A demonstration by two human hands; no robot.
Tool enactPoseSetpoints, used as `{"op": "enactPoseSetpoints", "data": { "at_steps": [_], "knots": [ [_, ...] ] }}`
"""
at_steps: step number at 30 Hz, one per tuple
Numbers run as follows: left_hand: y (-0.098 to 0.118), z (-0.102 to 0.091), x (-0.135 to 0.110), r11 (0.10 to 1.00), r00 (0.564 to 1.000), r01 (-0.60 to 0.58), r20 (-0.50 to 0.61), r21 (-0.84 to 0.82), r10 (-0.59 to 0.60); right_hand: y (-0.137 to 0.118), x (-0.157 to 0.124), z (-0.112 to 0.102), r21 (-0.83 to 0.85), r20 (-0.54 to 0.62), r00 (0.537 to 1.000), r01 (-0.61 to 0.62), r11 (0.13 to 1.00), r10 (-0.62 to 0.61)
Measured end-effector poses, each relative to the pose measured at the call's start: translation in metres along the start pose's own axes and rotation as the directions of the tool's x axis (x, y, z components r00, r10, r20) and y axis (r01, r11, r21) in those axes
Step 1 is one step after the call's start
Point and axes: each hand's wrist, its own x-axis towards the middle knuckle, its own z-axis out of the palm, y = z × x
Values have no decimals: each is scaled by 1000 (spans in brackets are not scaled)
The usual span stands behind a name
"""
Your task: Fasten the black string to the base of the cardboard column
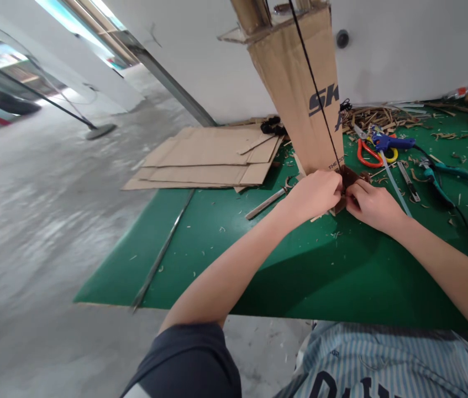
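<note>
A tall cardboard tower (300,94) stands on the green mat (234,260), narrowing toward its base, with dark printed letters on its side. A black cord (316,88) runs down its front face. My left hand (314,193) and my right hand (370,205) meet at the tower's foot, both with fingers curled and pinching a small brown cardboard piece (347,178) there. What exactly the fingertips grip is partly hidden.
Flat cardboard sheets (209,157) lie at the mat's far left corner. To the right lie orange-handled scissors (368,156), a blue glue gun (391,142), teal pliers (445,177), a utility knife (267,203) and cardboard scraps (377,117). A metal ruler (161,254) hangs over the mat's left edge.
</note>
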Motion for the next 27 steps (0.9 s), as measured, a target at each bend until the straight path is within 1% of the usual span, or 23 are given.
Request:
{"op": "enactPoseSetpoints", "data": {
  "at_steps": [2, 6, 9, 12, 15, 22, 27],
  "knots": [
    [1, -2, -1, 1000, 1000, -4, 19, -1, 4, 1, 0, 0, 19, -5, 1000, -3, 1000, 3],
    [4, -7, -3, 1000, 996, 1, 91, 7, -1, 3, 0, 1, 77, -27, 1000, -11, 997, 14],
    [4, -7, -3, 999, 994, -22, 108, 27, 19, 4, 0, 1, 113, -39, 999, -8, 994, 13],
    [2, -5, -2, 999, 996, -32, 90, 26, 30, 4, 0, 0, 123, -50, 999, -7, 992, 13],
    [0, -3, -1, 1000, 997, -13, 72, -5, 14, 3, 0, -1, 120, -51, 999, -8, 993, 15],
    [-1, -1, 2, 995, 999, 14, 32, -94, -11, 0, -2, -4, 102, -15, 1000, -11, 995, 13],
    [-1, 2, 3, 997, 1000, 19, 24, -78, -17, 1, -1, -3, 41, 2, 1000, 7, 999, -7]
  ]
}}
